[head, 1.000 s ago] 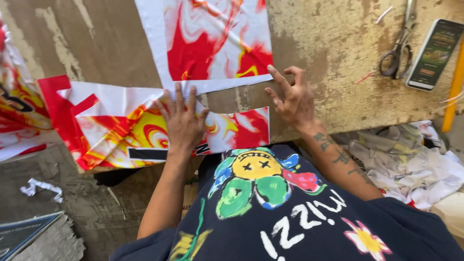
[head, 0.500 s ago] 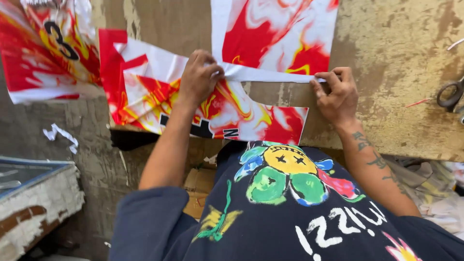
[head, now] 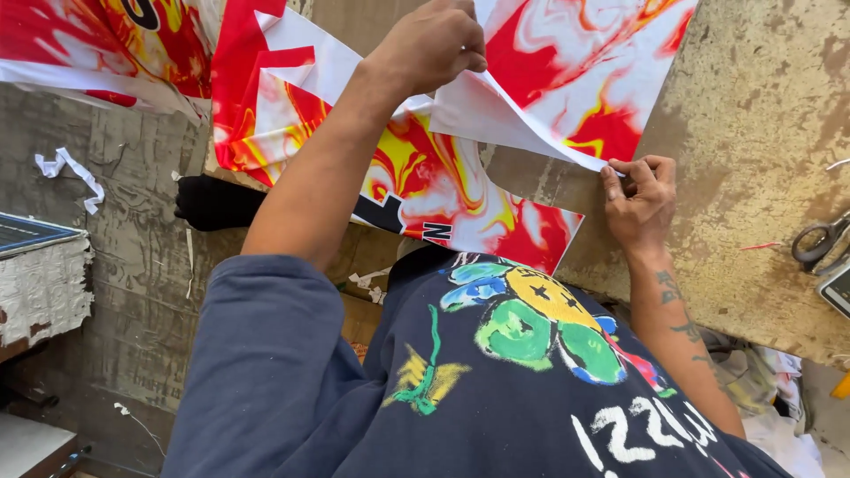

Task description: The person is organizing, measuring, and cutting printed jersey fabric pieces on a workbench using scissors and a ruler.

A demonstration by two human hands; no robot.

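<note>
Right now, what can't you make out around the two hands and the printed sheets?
Head view only:
- Left hand: fingertips cut by the top edge; grip on the upper sheet unclear.
- Lower sheet: middle hidden by the left forearm.
- Right hand: pinch at the sheet's corner hidden by its fingers.
- Scissors: cut by the right edge.

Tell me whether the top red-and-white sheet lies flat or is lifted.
Lifted at its lower edge: the left hand and right hand pinch the sheet, raising it off the printed sheet beneath.
</note>
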